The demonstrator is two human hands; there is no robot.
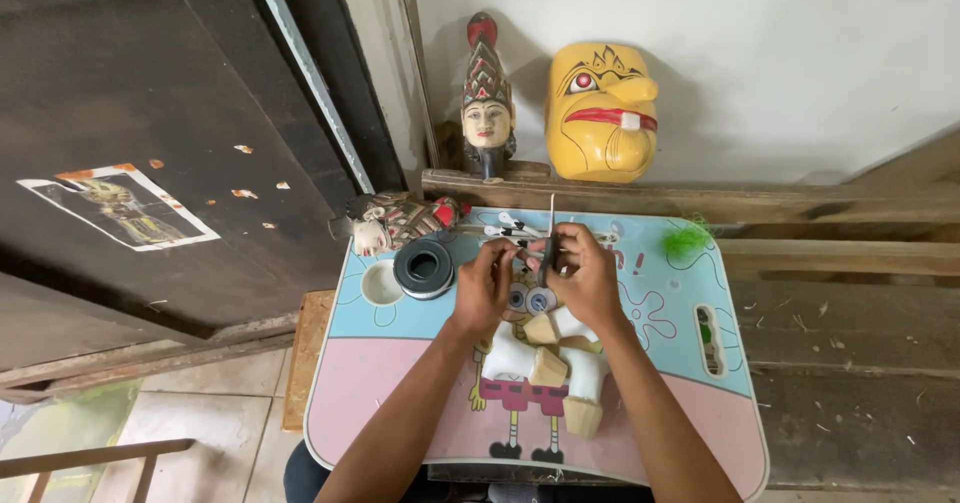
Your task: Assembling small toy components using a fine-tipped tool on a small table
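Note:
My left hand (487, 285) and my right hand (583, 275) meet over the far middle of a small blue and pink lap table (400, 383) with a cartoon print. The right hand grips a thin grey tool (550, 231) that points up and away. The left hand's fingertips pinch something small beside it; I cannot make out what. Below my hands lie several pale carved wooden pieces (552, 361) of a puppet.
A black spool (424, 267) and a painted puppet figure (398, 220) sit at the table's far left. A green tuft (686, 239) lies far right. A carved puppet head (487, 103) and a yellow mask (600, 113) lean on the wall. A dark cabinet (150, 143) stands left.

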